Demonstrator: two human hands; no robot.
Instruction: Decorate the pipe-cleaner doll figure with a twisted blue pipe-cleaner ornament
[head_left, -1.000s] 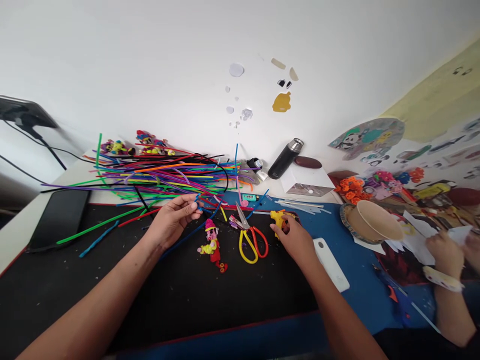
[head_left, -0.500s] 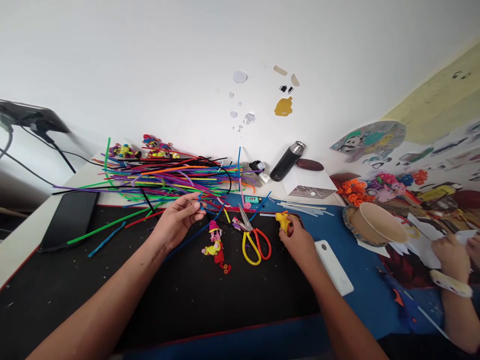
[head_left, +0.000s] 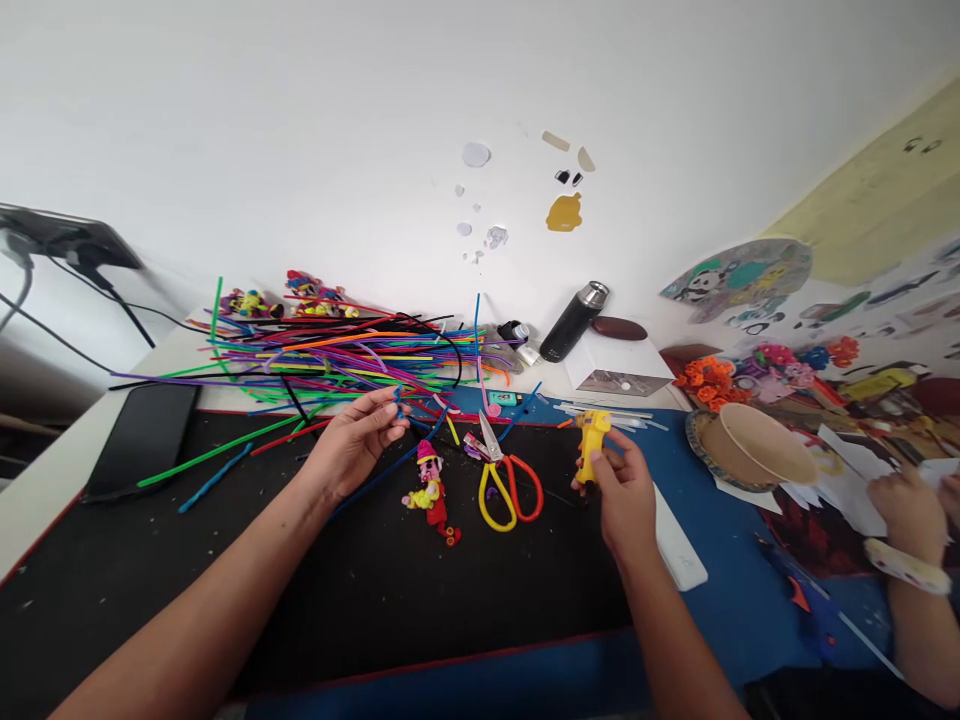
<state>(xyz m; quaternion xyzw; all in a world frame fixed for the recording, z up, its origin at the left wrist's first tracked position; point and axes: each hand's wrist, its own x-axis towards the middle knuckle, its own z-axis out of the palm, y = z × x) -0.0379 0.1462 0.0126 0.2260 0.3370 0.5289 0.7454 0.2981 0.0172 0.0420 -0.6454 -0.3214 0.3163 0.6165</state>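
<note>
Between the thumb and fingers of my left hand (head_left: 361, 440) is a small piece of blue pipe cleaner (head_left: 400, 397). My right hand (head_left: 621, 480) grips a yellow glue gun (head_left: 593, 445), raised above the black mat. A small pipe-cleaner figure (head_left: 430, 490) with a pink hat, yellow arms and a red lower body lies on the mat between my hands. Scissors (head_left: 497, 480) with one yellow and one red handle rest beside it, blades partly open and pointing away from me.
Many coloured pipe cleaners (head_left: 352, 350) are heaped behind my left hand. A phone (head_left: 142, 440) lies at the left, a black flask (head_left: 574, 322) and a white box (head_left: 615, 370) at the back. At the right are a bowl (head_left: 757, 445) and another person's hand (head_left: 911, 510).
My right hand has lifted the yellow glue gun and turned it more upright, moving slightly right. My left hand has barely moved.
</note>
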